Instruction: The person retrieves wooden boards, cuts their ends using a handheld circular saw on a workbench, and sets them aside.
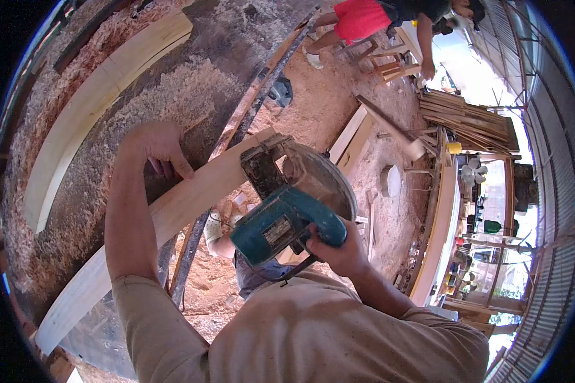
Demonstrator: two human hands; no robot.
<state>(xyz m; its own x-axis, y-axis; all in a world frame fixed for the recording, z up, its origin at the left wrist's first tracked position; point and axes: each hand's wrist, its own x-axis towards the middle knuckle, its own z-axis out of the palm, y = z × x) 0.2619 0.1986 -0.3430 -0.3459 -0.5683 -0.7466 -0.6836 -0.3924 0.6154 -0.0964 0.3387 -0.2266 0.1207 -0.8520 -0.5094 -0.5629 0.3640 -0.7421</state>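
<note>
My right hand [335, 247] is wrapped around the rear handle of a teal circular saw [284, 223]. The saw's base and round blade guard sit at the end of a long, pale, slightly curved wooden board [198, 185] on the workbench. Bent at the wrist, my left hand [160, 150] is at the board's far edge. Its thumb rests on the wood and its fingers curl down beside the edge, partly hidden. The blade itself cannot be made out clearly.
Another curved board [102, 108] lies on the sawdust-covered workbench [217, 70]. A dark metal-edged rail [252, 105] runs along the bench side. A person in red shorts [361, 22] bends over wooden frames at the back. Stacked planks [469, 121] and a round pale stool [390, 181] stand beyond.
</note>
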